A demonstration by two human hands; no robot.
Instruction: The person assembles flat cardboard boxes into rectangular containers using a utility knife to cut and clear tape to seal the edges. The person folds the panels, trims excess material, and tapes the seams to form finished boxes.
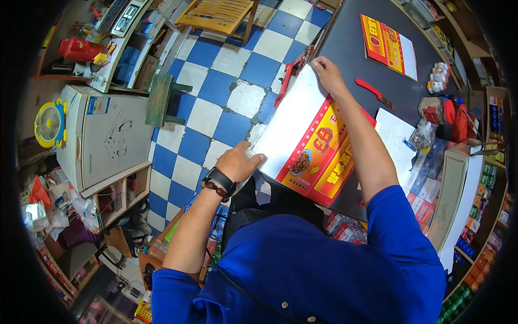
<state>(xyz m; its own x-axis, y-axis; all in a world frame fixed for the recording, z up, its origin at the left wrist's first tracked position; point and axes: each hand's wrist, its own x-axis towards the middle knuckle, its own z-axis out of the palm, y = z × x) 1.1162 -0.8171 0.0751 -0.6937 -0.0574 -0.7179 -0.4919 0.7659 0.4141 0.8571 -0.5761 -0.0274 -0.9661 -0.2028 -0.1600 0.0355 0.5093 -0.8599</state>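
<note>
Just off the centre, toward two o'clock, a large printed sheet (pixel 310 137), white along one side and red and yellow along the other, is spread over the edge of a dark grey tabletop (pixel 345 43). Its upper edge is pinched at one o'clock between the thumb and fingers of the right hand (pixel 330 78). Its left corner is met near the centre by the left hand (pixel 237 163), whose thumb and forefinger are parted there; whether the corner is gripped cannot be told, since the other fingers are hidden. Farther out on the tabletop, a second printed sheet (pixel 386 47) is laid between one and two o'clock, and a red-handled tool (pixel 375 93) is placed at two. A written white paper (pixel 393 132) is set out just before three, with a red-lidded jar (pixel 431 110) beyond it. From three to five o'clock the room is lined with stocked shelves (pixel 488 175). Toward ten and eleven, the floor (pixel 210 119) is tiled in blue and white checks, chipped in places; a wooden chair (pixel 216 17) is stood near twelve, a green stool (pixel 160 100) at ten, and a pale box-shaped appliance (pixel 121 143) at nine, with a yellow and blue fan (pixel 49 124) beside it.
</note>
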